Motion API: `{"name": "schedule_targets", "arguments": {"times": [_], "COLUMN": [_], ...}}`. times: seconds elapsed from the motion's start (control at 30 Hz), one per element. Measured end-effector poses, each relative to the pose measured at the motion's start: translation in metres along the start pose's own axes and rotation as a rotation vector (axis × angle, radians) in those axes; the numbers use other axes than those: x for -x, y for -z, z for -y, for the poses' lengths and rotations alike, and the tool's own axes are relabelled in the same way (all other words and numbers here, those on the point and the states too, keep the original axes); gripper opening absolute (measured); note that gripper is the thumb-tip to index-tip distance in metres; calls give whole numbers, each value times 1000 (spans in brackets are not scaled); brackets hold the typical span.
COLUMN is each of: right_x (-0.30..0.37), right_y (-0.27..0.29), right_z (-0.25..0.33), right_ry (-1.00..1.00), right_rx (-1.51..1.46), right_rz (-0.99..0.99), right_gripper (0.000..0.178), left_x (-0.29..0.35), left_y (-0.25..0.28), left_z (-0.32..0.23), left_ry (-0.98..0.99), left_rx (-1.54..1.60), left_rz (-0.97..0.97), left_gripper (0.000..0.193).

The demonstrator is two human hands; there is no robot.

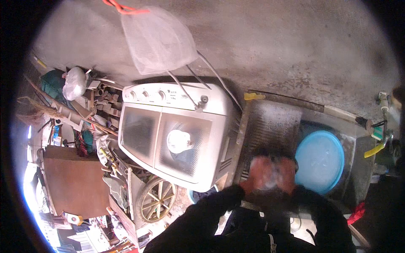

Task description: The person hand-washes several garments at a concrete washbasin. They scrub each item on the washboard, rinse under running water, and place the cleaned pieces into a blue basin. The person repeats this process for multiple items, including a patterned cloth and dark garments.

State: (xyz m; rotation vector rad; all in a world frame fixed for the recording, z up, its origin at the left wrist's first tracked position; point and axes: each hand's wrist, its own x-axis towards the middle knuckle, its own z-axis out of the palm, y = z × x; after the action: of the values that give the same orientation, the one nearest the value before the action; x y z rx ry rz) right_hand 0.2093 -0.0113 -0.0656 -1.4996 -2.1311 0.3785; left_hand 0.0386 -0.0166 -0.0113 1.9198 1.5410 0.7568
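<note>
Currently, both dark-sleeved forearms enter from the lower edge, and the hands work close together over the near part of a grey sink (360, 162). The left hand (258, 172) and the right hand (287, 173) are badly blurred. Their fingers appear drawn in around a pale patch (271, 179) between them; whether this is a held item, or suds, cannot be determined, nor can the exact spread of the fingers. Just beside the right hand, within the sink, sits a round blue basin (341, 166) containing cloudy, whitish liquid.

Directly beyond the hands, a ribbed slope (270, 126) forms the left part of the sink. A tap with a yellow handle (374, 150) is fixed at the right side, and red cloth (357, 213) hangs near the lower right corner.

To the left of the sink stands a white twin-tub washing machine (158, 126), both lids down. Further left are a spoked wheel (157, 200) and a large brown panel (78, 183). Above the machine, a white mesh bag (158, 42) hangs against the grey wall (295, 38).
</note>
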Motion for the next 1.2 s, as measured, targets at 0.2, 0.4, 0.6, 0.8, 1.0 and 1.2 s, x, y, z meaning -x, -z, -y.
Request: {"name": "schedule_targets", "arguments": {"times": [0.2,0.4,0.6,0.8,1.0,1.2], "right_x": [-110,-29,-57,-109,19,1], "right_y": [-41,55,5,-8,49,11], "right_z": [-50,31,-3,-17,36,13], "right_ry": [48,-26,86,-208,1,-321], "right_rx": [166,-190,-99,196,-137,-345], "right_rz": [-207,150,-25,142,143,198], "right_gripper": [30,37,35,43,55,61], "left_x": [-118,2,-38,-109,40,12], "left_y": [-26,4,4,-15,-7,-23], "left_z": [58,-10,21,43,8,46], "left_ry": [92,-27,-64,-62,-100,-137], "left_rx": [-326,-66,-234,-594,-146,-22], "left_rz": [-325,-251,-34,-403,-132,-24], "left_gripper": [34,44,29,33,40,41]}}
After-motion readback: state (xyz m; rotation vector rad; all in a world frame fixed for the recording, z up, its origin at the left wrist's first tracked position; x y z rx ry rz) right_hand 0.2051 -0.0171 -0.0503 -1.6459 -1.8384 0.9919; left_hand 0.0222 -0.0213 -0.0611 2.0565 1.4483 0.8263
